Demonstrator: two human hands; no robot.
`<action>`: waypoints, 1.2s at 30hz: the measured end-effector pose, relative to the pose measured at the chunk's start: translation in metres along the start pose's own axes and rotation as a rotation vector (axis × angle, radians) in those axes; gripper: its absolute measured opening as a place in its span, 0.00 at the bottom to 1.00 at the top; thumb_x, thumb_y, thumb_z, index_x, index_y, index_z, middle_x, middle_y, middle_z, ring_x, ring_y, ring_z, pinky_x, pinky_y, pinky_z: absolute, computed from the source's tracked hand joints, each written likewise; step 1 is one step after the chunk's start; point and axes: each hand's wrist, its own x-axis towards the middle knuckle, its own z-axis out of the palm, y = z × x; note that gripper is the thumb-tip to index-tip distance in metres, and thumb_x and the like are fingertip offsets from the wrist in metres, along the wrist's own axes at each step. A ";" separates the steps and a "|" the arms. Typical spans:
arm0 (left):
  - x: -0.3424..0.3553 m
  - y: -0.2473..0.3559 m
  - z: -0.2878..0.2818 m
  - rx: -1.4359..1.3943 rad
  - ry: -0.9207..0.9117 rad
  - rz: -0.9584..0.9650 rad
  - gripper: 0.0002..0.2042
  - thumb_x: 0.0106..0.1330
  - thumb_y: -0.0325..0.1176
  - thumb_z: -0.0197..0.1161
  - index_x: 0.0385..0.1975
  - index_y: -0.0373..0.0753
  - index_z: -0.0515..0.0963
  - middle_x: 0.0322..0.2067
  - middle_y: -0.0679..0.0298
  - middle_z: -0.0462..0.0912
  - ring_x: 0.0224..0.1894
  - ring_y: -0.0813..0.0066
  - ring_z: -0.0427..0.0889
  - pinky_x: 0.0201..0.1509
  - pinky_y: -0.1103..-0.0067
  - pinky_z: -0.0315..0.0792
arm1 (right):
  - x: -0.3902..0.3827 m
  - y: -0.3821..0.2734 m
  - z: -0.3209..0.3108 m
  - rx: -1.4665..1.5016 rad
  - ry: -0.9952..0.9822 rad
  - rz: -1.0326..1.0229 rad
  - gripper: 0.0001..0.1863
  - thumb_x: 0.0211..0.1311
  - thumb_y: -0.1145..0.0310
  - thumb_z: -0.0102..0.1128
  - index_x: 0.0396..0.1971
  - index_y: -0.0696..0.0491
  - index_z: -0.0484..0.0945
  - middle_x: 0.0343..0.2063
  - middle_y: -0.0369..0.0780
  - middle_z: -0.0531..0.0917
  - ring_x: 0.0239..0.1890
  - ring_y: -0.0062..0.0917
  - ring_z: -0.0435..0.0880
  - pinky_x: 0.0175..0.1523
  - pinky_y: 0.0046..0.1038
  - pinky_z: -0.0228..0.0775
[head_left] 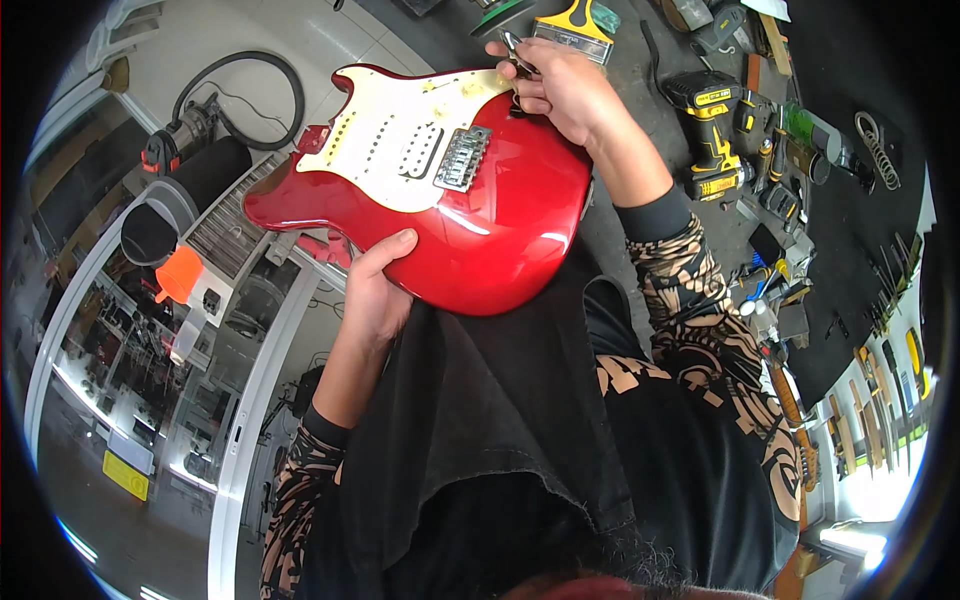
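Observation:
A glossy red electric guitar body without a neck lies tilted in front of me, above my dark apron. It carries a cream pickguard, a white pickup and a metal bridge. My left hand grips the near edge, thumb on top and fingers hidden underneath. At the far right edge, my right hand is closed with a small shiny metal part between its fingers; its exact kind is unclear. Just below those fingers, a dark opening shows in the red top.
On the dark workbench to the right lie a yellow-black cordless drill, a coiled spring and several hand tools. A wide yellow-handled scraper sits beyond my right hand. At left stand an orange funnel and a glass-fronted cabinet.

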 end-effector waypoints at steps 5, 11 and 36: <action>-0.001 -0.002 0.005 0.009 0.020 0.050 0.26 0.74 0.27 0.62 0.71 0.28 0.70 0.67 0.50 0.81 0.69 0.57 0.81 0.76 0.62 0.73 | 0.001 0.001 0.009 -0.098 0.066 0.065 0.19 0.83 0.67 0.47 0.61 0.62 0.80 0.33 0.31 0.77 0.23 0.10 0.59 0.27 0.17 0.52; -0.002 -0.002 0.006 -0.005 0.027 0.020 0.25 0.75 0.29 0.61 0.70 0.27 0.72 0.67 0.49 0.81 0.69 0.56 0.81 0.76 0.61 0.73 | 0.011 -0.010 0.010 -0.173 0.014 0.048 0.20 0.84 0.66 0.47 0.62 0.62 0.80 0.31 0.29 0.76 0.23 0.10 0.57 0.26 0.17 0.50; -0.002 -0.004 0.007 -0.056 0.049 0.020 0.25 0.72 0.25 0.64 0.68 0.29 0.73 0.65 0.52 0.82 0.67 0.58 0.81 0.75 0.61 0.73 | 0.016 -0.002 0.011 -0.111 -0.032 0.012 0.20 0.85 0.63 0.46 0.60 0.60 0.81 0.31 0.29 0.76 0.25 0.10 0.58 0.29 0.16 0.53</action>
